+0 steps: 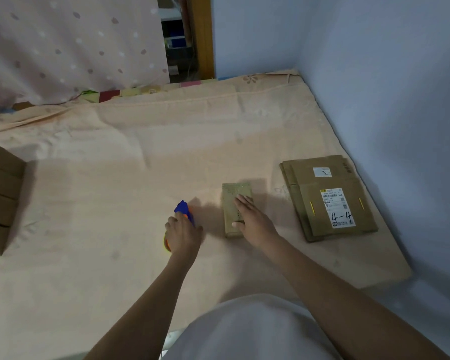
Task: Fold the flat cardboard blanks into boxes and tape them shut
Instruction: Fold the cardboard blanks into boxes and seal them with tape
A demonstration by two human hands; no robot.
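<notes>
I kneel at a bed spread with a peach sheet. A small folded box lies on it right of centre. Far right, beside the wall, lies a stack of flat cardboard blanks. At the left edge sit stacked brown boxes. A blue tape dispenser rests left of the small box.

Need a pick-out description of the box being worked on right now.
On the peach bedsheet, look left of the stack of flat cardboard by the blue wall. The small box lies alone there, with the right hand flat on top; it alone is folded up.
</notes>
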